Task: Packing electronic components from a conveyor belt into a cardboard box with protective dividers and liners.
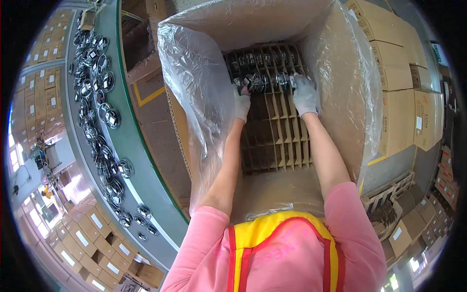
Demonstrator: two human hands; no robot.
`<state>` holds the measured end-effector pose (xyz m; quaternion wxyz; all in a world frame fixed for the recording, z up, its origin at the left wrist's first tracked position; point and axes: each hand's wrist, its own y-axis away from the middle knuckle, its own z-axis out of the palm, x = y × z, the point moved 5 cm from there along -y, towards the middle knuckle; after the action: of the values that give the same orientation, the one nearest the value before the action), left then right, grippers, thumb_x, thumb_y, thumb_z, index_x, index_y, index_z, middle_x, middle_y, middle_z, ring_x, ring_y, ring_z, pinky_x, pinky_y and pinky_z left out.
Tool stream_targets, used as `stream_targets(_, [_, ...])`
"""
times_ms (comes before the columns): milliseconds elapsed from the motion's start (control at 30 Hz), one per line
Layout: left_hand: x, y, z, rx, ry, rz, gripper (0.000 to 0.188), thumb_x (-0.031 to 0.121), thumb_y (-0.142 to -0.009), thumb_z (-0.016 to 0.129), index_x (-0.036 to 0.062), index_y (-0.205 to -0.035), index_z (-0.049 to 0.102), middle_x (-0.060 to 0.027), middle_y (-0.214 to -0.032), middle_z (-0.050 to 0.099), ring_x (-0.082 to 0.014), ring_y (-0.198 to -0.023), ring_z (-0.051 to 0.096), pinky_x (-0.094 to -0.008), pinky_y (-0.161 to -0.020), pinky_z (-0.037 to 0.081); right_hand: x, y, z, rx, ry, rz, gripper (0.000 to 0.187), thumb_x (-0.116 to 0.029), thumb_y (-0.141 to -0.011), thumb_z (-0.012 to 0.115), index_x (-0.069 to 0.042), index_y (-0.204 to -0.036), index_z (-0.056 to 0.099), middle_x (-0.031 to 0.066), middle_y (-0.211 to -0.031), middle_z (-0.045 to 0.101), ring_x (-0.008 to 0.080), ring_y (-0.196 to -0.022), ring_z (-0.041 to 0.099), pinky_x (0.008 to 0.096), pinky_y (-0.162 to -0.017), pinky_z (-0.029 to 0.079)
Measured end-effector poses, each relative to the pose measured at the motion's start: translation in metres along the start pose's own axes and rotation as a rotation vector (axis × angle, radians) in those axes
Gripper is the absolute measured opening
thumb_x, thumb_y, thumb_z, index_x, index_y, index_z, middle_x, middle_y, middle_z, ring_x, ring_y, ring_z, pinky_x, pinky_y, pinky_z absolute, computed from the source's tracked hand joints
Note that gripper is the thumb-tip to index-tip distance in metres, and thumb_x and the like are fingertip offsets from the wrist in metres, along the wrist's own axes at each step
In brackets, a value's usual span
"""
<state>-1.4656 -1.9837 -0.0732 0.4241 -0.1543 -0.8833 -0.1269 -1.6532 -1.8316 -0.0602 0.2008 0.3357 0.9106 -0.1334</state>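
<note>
Both my hands, in white gloves, reach down into a deep carton (177, 131) lined with a clear plastic bag (194, 73). Inside is a cardboard divider grid (287, 131). My left hand (242, 104) is closed at the left end of a row of round black parts (254, 82) with shiny metal, its fingers around the nearest one. At the row's right end, my right hand (305, 96) has its fingers bent down by a shiny part and the divider's edge; its fingertips are partly hidden. Farther back, more black parts stand in the slots. Nearer slots hold none.
On my left runs a green-edged conveyor (141, 165) carrying many round black parts (111, 117) with white square labels. Closed cartons (396, 114) are stacked on the right. A wooden pallet (389, 190) lies beyond them. More stacked boxes (92, 233) are at the far left.
</note>
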Motion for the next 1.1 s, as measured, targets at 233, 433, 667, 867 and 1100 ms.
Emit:
stream_targets(233, [0.032, 0.016, -0.024, -0.089, -0.221, -0.105, 0.024, 0.020, -0.087, 0.064, 0.0042, -0.102, 0.056, -0.0224, -0.098, 0.062, -0.0402, -0.093, 0.058, -0.0454, -0.085, 0.044, -0.024, -0.003, 0.012, -0.122, -0.104, 0.103, 0.046, -0.020, -0.090, 0.054, -0.013, -0.136, 0.047, 0.0190, -0.109, 0.065, 0.0370, -0.095, 0.063, 0.0466, -0.082, 0.050])
stream_targets(433, [-0.029, 0.010, -0.019, -0.163, 0.006, -0.184, 0.045, 0.013, -0.086, 0.062, 0.0033, -0.128, 0.049, -0.0254, -0.127, 0.053, -0.0396, -0.116, 0.052, -0.0412, -0.095, 0.042, -0.078, -0.011, 0.013, -0.025, 0.034, -0.050, 0.029, -0.026, -0.089, 0.058, -0.009, -0.112, 0.061, 0.0138, -0.109, 0.065, 0.0310, -0.102, 0.060, 0.0417, -0.090, 0.046])
stream_targets(667, [0.027, 0.020, -0.026, -0.059, -0.374, -0.022, 0.054, 0.010, -0.085, 0.061, 0.0004, -0.135, 0.043, -0.0240, -0.127, 0.053, -0.0366, -0.118, 0.052, -0.0409, -0.102, 0.038, -0.082, -0.005, 0.043, -0.217, -0.298, 0.299, 0.034, -0.032, -0.082, 0.066, -0.004, -0.102, 0.065, 0.0165, -0.099, 0.067, 0.0363, -0.089, 0.063, 0.0418, -0.079, 0.049])
stream_targets(867, [-0.019, 0.011, -0.022, 0.006, 0.212, -0.335, 0.053, 0.018, -0.087, 0.064, -0.0010, -0.132, 0.044, -0.0221, -0.127, 0.054, -0.0359, -0.116, 0.052, -0.0391, -0.099, 0.039, -0.093, 0.006, 0.034, -0.171, -0.454, 0.447, 0.035, -0.027, -0.080, 0.069, -0.003, -0.105, 0.063, 0.0185, -0.092, 0.066, 0.0345, -0.085, 0.064, 0.0391, -0.077, 0.050])
stream_targets(1100, [-0.007, 0.011, -0.013, -0.058, -0.102, 0.022, 0.033, 0.023, -0.089, 0.061, 0.0031, -0.115, 0.058, -0.0212, -0.115, 0.060, -0.0387, -0.107, 0.054, -0.0444, -0.092, 0.041, -0.089, -0.013, 0.041, -0.236, -0.445, 0.403, 0.046, -0.024, -0.078, 0.069, -0.008, -0.119, 0.057, 0.0171, -0.095, 0.067, 0.0342, -0.089, 0.065, 0.0405, -0.078, 0.050])
